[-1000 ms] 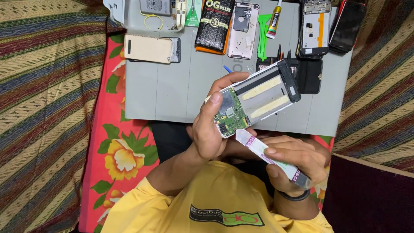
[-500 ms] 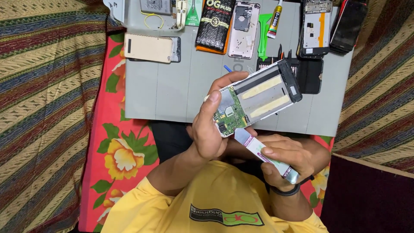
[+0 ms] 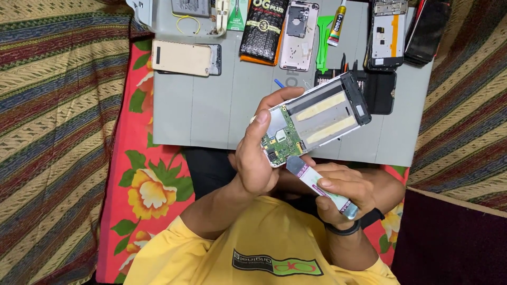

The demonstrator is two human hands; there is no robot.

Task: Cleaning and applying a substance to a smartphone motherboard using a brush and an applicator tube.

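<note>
Far left of frame, striped cloth (image 3: 53, 132), then red floral cloth (image 3: 137, 190) under a grey mat (image 3: 211, 116). Upper left of the mat, a beige phone (image 3: 182, 58) lying flat, untouched. Centre now: left hand (image 3: 256, 158) clenched around the lower end of an opened phone (image 3: 317, 119), thumb over the near edge, fingers wrapped behind, raised clear above the mat and tilted up toward the right. Green board (image 3: 282, 140) exposed at the gripped end, two pale strips running along the bare frame beyond it. Just below the board, a small white tube (image 3: 322, 186), grey tip almost touching the phone's lower corner; impossible to tell whether contact is made. Right of that, right hand (image 3: 343, 195) closed on the tube's body, thumb on top, fingers curled beneath, a dark band (image 3: 354, 226) on the wrist. Looks like fine work with the tube tip at the board edge, so best done this way: brace the two hands against each other, squeeze lightly near the tube's tail, hold the tip clear of the board's small parts, tilt the phone so the spot faces the eyes. Firm hold on the phone's edges only, no thumb pressure on the board. Upper right of frame, a green pry tool (image 3: 323, 42), a slim glue tube (image 3: 337, 26) and a black case (image 3: 380, 92) on the mat, well apart from both hands.
</note>
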